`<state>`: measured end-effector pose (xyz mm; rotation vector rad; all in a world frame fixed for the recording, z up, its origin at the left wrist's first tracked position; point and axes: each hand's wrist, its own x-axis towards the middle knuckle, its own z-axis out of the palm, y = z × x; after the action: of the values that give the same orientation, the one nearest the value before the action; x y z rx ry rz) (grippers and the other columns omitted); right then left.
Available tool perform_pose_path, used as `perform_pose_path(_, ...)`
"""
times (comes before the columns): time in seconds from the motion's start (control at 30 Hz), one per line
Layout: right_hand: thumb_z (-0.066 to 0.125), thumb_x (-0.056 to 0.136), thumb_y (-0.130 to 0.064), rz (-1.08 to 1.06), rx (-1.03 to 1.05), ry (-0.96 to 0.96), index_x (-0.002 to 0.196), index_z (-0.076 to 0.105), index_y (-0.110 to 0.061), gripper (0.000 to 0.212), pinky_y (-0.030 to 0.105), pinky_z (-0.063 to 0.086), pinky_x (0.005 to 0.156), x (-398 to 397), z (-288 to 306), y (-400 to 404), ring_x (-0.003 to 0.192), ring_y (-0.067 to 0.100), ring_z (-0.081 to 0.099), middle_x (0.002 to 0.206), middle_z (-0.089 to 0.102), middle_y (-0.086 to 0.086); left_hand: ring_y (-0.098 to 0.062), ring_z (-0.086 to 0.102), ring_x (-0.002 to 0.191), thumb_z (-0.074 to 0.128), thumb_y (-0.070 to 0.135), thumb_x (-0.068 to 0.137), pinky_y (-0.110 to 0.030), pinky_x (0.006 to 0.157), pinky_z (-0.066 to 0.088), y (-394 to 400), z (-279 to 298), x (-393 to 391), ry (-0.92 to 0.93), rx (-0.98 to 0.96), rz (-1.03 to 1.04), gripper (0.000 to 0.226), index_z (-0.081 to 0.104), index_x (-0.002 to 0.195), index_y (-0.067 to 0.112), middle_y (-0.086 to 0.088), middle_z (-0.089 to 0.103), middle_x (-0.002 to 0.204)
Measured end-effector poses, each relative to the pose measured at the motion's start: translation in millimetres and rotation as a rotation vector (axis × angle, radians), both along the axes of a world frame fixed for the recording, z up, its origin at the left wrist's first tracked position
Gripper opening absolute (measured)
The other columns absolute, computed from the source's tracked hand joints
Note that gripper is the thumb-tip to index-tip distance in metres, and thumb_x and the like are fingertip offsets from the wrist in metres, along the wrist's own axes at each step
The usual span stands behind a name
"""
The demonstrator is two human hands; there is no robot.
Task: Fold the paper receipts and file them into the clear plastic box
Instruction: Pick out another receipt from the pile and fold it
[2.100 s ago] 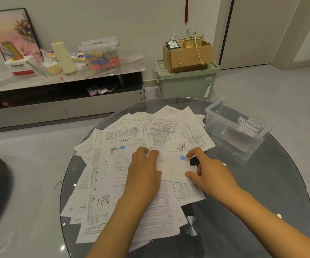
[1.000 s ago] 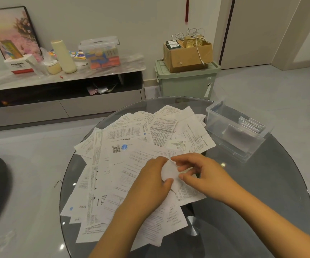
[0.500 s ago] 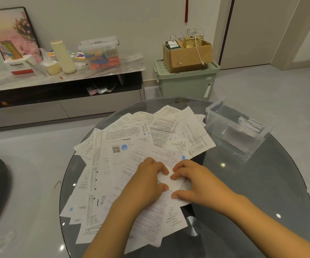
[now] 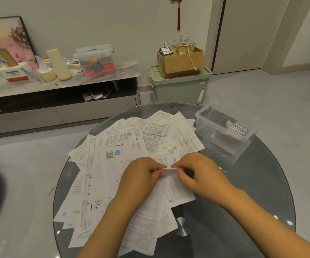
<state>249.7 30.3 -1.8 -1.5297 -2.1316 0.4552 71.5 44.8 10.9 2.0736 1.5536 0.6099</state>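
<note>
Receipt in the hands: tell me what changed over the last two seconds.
Both hands slid toward the person across the pile. The flat slip pressed down earlier is now a small folded receipt, lifted slightly and pinched between the left hand and right hand. The spread of receipts, the clear box with its filed slips and the glass table stayed put.

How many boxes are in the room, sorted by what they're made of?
Clear plastic boxes: 2, the open clear box on the glass table and the lidded clear box on the low cabinet
Green plastic boxes: 1, the green box on the floor
Cardboard boxes: 1, the cardboard box on top of it
Total: 4
</note>
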Motion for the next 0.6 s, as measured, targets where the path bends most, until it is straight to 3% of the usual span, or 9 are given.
perform_pose_path(0.13,0.053,0.088,-0.032,-0.012,0.087,0.023,0.098,0.073,-0.025,0.023,0.016,0.040,0.072,8,5,2,0.085,0.008,0.053,0.089,0.066,-0.009,-0.007,0.063,0.080,0.065,0.024,0.087,-0.028,0.079,0.051,2,9,10,-0.020,0.006,0.027,0.014,0.076,0.096,0.027,0.009,0.073,0.089)
perform_pose_path(0.27,0.060,0.085,-0.016,-0.062,0.130,0.051,0.093,0.076,-0.020,0.018,0.008,0.032,0.069,22,15,6,0.080,0.014,0.057,0.082,0.069,-0.004,-0.011,0.063,0.086,0.062,0.024,0.089,-0.025,0.083,0.050,11,22,28,0.000,0.007,0.015,0.018,0.074,0.102,0.024,0.005,0.072,0.097)
perform_pose_path(0.4,0.064,0.086,-0.011,-0.147,0.179,0.066,0.097,0.075,-0.022,0.019,0.016,0.039,0.069,39,29,12,0.076,0.009,0.049,0.082,0.069,-0.001,-0.008,0.061,0.084,0.060,0.021,0.090,-0.012,0.072,0.042,25,37,49,-0.056,0.034,-0.035,0.018,0.074,0.102,0.024,0.005,0.072,0.099)
perform_pose_path(0.47,0.065,0.086,-0.012,-0.191,0.227,0.099,0.099,0.075,-0.020,0.018,0.014,0.037,0.067,49,34,17,0.074,0.010,0.051,0.081,0.069,0.001,-0.005,0.059,0.079,0.060,0.019,0.090,-0.006,0.067,0.038,34,45,61,-0.096,0.055,-0.066,0.018,0.074,0.099,0.025,0.007,0.072,0.095)
perform_pose_path(0.6,0.064,0.086,-0.012,-0.264,0.283,0.137,0.100,0.074,-0.021,0.019,0.006,0.032,0.066,68,41,26,0.070,-0.004,0.047,0.075,0.059,-0.017,-0.004,0.058,0.078,0.059,0.018,0.091,-0.007,0.068,0.040,50,58,83,-0.128,0.086,-0.125,0.017,0.073,0.098,0.024,0.007,0.070,0.091)
